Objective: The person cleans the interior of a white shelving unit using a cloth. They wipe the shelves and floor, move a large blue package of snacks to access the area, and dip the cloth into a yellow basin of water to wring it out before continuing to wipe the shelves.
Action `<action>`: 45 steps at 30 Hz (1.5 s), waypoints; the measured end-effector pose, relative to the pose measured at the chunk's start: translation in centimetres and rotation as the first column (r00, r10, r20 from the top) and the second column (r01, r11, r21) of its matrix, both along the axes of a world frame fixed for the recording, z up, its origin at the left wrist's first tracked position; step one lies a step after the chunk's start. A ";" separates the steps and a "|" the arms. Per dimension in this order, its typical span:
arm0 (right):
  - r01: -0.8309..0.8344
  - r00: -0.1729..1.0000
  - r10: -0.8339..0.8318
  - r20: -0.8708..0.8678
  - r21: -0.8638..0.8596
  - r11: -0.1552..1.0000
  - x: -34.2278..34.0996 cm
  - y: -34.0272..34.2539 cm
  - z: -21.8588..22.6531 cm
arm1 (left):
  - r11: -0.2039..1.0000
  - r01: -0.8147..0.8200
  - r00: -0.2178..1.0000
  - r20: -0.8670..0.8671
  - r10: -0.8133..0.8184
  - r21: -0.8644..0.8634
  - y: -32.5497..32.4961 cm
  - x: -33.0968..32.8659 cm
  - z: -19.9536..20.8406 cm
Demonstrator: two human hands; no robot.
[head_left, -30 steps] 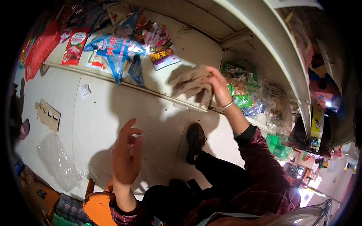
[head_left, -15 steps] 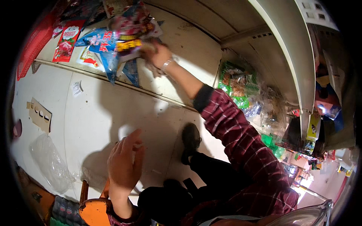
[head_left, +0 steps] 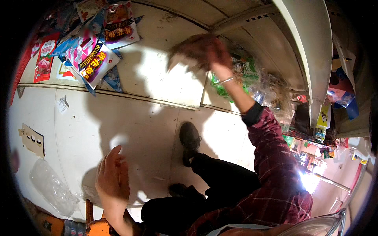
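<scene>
My right hand (head_left: 220, 57) is closed on a blurred grey-brown cloth (head_left: 189, 51) over the right part of the low pale shelf (head_left: 155, 74). Motion smears its fingers and the cloth's edges. To the left on that shelf lie a white, pink and yellow snack packet (head_left: 92, 61), a similar packet (head_left: 119, 27) behind it, a red packet (head_left: 46, 57) and several blue ones partly under the others. My left hand (head_left: 113, 179) hangs above the floor at the lower left, its fingers loosely bent and apart, with nothing visible in it.
Clear bags and green packets (head_left: 246, 70) fill the shelf section at the right, beneath a white shelf edge (head_left: 305, 51). A cardboard piece (head_left: 33, 139) and a clear plastic bag (head_left: 51, 187) lie on the floor. An orange stool (head_left: 98, 228) stands at the lower left.
My right hand has moved right, away from the packets, taking the cloth along the shelf. The pink and yellow packets now lie uncovered. My left hand appears slightly lower and further left.
</scene>
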State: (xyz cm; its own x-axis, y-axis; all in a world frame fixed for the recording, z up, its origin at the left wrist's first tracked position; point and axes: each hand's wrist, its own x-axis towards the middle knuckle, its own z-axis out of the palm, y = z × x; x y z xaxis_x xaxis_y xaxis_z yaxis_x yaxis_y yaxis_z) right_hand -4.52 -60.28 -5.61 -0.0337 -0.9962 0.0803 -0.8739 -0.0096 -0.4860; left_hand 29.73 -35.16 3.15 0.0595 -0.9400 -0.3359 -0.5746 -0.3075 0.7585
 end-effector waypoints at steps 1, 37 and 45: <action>-0.007 1.000 0.002 -0.024 -0.192 0.981 -2.3 -0.6 1.0 | 1.000 -0.012 1.000 0.005 0.012 0.015 0.1 0.2 0.2; -0.057 0.585 -0.344 -0.735 -0.461 0.886 -17.2 -13.9 -3.3 | 0.995 0.103 0.988 0.117 -0.103 0.004 -0.2 -0.2 -0.4; 0.014 0.692 -0.115 -0.713 -0.147 0.989 -19.2 -11.1 1.8 | 0.988 0.149 0.957 0.244 -0.156 0.048 0.5 0.9 -0.1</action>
State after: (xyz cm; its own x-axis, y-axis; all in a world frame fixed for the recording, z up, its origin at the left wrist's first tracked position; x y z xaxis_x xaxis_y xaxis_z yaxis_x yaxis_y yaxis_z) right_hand -23.74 -71.40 -3.85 0.0210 -0.9741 0.2251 -0.9555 0.0466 0.2913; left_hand 30.63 -34.70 3.07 0.0006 -0.9344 -0.3563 -0.7840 -0.2216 0.5798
